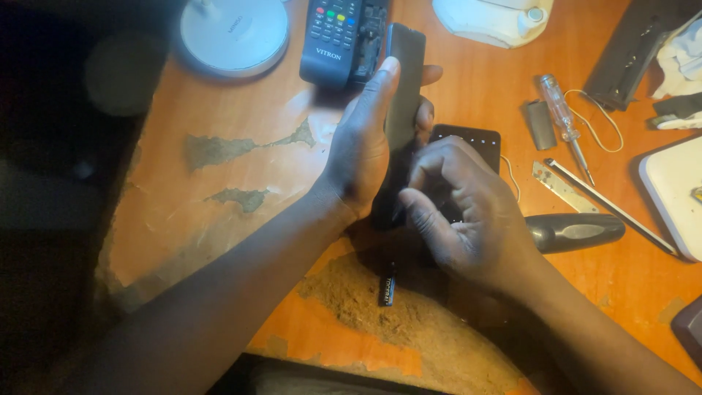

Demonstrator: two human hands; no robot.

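My left hand (362,146) grips a long black remote control (404,88), held upright over the worn orange table (219,197). My right hand (464,212) is curled at the remote's lower end, fingertips pressed against it; whether it holds anything small is hidden. A single black battery (387,287) lies on the table just below both hands. Under my right hand lies a flat black device (475,139) with small light dots.
Another black remote (340,40) with coloured buttons lies at the top, beside a round white lamp base (234,33). To the right lie a clear-handled screwdriver (563,117), a small grey piece (541,124), a metal blade (559,186), a dark handle (574,232) and a white box (676,194).
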